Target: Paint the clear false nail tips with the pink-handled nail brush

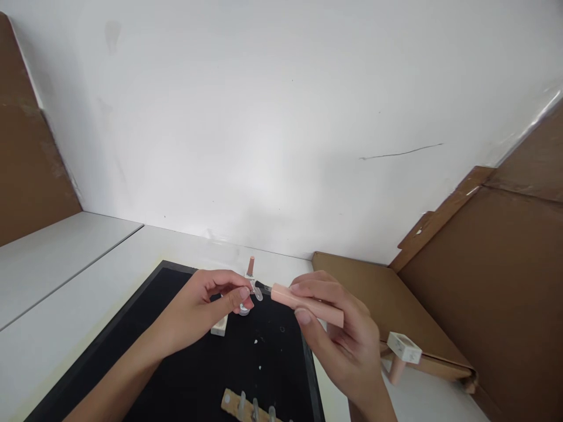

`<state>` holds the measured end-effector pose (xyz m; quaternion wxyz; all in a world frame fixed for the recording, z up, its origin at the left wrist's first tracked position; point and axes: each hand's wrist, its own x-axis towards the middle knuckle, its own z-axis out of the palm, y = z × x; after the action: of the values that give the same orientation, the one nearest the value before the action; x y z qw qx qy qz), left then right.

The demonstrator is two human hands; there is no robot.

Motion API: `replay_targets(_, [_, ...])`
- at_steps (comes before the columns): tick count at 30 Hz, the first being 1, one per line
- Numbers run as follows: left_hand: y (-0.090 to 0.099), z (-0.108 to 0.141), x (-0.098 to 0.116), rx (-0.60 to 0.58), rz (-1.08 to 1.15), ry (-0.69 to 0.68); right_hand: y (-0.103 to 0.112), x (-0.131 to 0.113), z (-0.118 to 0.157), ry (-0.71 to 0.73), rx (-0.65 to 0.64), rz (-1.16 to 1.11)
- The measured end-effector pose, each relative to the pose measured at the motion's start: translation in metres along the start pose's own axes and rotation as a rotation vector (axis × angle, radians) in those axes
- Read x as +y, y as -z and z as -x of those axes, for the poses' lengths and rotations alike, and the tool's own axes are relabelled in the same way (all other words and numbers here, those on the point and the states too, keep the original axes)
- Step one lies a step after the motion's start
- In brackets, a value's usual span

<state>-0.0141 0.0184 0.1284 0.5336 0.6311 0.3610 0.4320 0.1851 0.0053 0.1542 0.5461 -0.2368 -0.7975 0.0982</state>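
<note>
My right hand (pixel 338 328) grips a peach-coloured tube (pixel 308 305) that tapers to a dark tip pointing left. Between the thumb and fingers of my left hand (pixel 220 299) is a small clear piece (pixel 257 293), which the dark tip touches or nearly touches. Just behind my left fingers stands a small white holder with a peach-coloured stick (pixel 250 266) upright. A white block (pixel 219 326) lies on the black mat, partly hidden by my left hand. A tan strip (pixel 229 400) bearing several clear pieces lies at the bottom edge.
The black mat (pixel 185 375) lies on a white table (pixel 109 258). At the right are a flat cardboard box (pixel 365 287) and a white block (pixel 403 347) on a peach-coloured post. Cardboard panels (pixel 497 264) flank the white wall (pixel 264 117).
</note>
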Motion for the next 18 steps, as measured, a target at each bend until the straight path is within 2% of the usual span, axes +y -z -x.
replay_targets(4, [-0.0007, -0.0005, 0.0002, 0.013, -0.01, -0.01, -0.0001, -0.0002, -0.0016, 0.0, -0.064, -0.002])
replay_targets(11, [-0.0006, -0.0028, 0.0011, 0.023, -0.02, 0.0, 0.0004, 0.0008, 0.0005, 0.014, 0.031, -0.009])
replay_targets(18, [0.0013, 0.0001, 0.0016, 0.026, -0.013, -0.014, 0.0005, 0.0008, 0.0009, 0.011, -0.009, 0.008])
